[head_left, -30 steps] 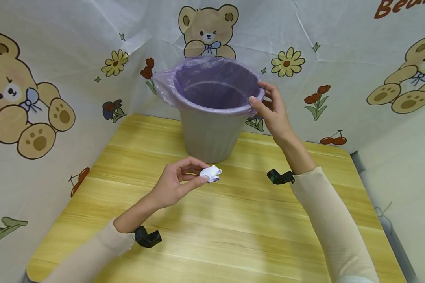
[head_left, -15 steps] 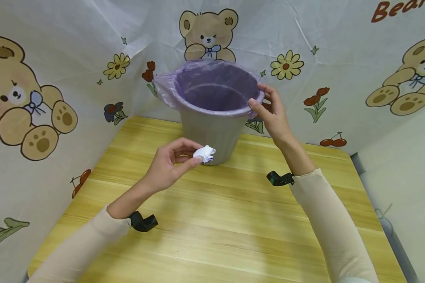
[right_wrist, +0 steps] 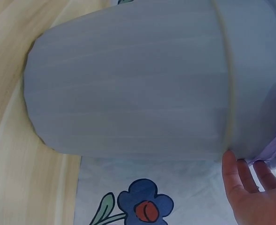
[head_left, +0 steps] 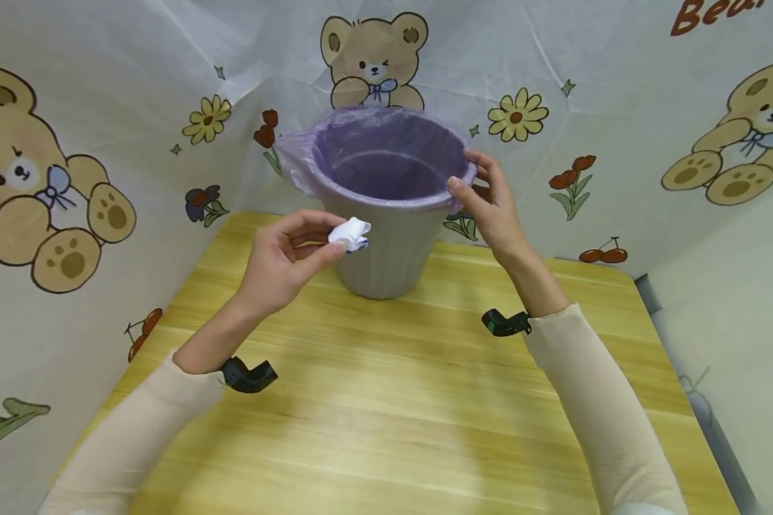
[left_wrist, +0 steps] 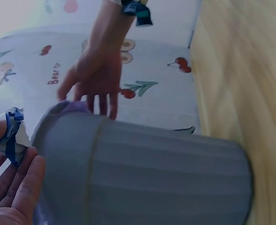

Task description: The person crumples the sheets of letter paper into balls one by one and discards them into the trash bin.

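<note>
My left hand (head_left: 277, 261) pinches a crumpled piece of paper (head_left: 350, 234) between thumb and fingers, just in front of the bin and below its rim. White shows from above; the left wrist view shows blue on the paper (left_wrist: 12, 138) too. A grey ribbed trash bin (head_left: 383, 250) stands upright at the back of the table, lined with a purple plastic bag (head_left: 386, 154) folded over the rim. On the bin's right side my right hand (head_left: 494, 207) grips the rim, thumb towards the front and fingers behind. The bottom of the bin's inside is hidden.
The light wood-grain table (head_left: 386, 400) spreads out in front of the bin. Behind and on the left hangs a white sheet (head_left: 457, 57) printed with bears and flowers. A loose bag end (head_left: 296, 161) sticks out left of the rim.
My left hand has risen and moved away towards the bin and slightly left, still pinching the crumpled paper. The right hand keeps its grip on the rim; the bin stays in place.
</note>
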The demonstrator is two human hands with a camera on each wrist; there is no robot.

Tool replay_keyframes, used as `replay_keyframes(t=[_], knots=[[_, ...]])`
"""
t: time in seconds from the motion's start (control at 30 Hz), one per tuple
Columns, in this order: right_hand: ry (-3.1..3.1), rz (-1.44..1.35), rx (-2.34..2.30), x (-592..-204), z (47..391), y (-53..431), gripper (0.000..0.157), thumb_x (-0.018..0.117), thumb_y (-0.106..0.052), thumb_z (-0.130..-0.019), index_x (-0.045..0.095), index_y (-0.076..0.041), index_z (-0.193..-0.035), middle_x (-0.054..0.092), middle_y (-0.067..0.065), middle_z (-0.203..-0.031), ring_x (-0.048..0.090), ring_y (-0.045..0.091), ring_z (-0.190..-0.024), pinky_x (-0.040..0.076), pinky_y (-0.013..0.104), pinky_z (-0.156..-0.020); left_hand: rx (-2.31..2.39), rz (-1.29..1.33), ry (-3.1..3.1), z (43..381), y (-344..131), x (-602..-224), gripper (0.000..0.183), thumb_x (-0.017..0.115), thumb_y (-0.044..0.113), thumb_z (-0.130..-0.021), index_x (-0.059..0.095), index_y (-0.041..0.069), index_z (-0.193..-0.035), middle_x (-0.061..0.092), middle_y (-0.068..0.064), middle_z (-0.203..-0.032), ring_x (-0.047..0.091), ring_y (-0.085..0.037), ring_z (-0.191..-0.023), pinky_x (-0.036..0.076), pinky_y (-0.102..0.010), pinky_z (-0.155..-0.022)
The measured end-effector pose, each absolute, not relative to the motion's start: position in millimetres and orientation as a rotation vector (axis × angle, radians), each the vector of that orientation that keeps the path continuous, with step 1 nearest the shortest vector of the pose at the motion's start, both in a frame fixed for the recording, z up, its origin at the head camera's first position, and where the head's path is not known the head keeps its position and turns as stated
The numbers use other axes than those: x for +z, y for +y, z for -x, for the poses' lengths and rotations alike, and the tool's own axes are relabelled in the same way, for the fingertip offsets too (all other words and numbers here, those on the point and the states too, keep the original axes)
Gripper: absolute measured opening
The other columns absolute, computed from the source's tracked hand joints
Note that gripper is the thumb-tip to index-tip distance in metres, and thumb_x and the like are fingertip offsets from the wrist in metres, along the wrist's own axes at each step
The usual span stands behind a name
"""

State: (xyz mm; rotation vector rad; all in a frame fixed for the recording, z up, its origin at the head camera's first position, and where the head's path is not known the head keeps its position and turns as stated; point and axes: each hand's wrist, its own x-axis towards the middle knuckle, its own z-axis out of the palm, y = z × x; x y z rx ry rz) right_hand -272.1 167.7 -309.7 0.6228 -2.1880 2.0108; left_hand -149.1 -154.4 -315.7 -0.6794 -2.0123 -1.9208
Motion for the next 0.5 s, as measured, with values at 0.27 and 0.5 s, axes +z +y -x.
replay_keyframes(t=[0.27, 0.5], knots=[[-2.172, -0.63, 2.037, -306.3, 270.8, 166.0, 0.062, 0.065, -0.023, -0.103, 0.043, -0.015, -0.16, 0.043, 0.02, -0.155, 0.063, 0.019, -0.118, 0.059, 0.021, -0.091, -1.751, 0.708, -1.974, 157.7, -162.1, -288.7, 0.027, 0.077, -0.004, -0.094, 0.074, -0.003, -0.121, 0.078, 0.0, -0.115, 0.078, -0.016, -0.102, 0.066, -0.024, -0.089], [-2.174, -0.632, 2.034, -308.5, 269.4, 166.6, 0.061, 0.064, -0.023, -0.104, 0.042, -0.013, -0.16, 0.042, 0.021, -0.155, 0.063, 0.02, -0.117, 0.06, 0.021, -0.09, -1.643, 0.699, -2.091, 166.8, -158.4, -278.1, 0.027, 0.079, 0.004, -0.096, 0.076, 0.004, -0.122, 0.078, -0.004, -0.117, 0.078, -0.014, -0.104, 0.065, -0.023, -0.092]])
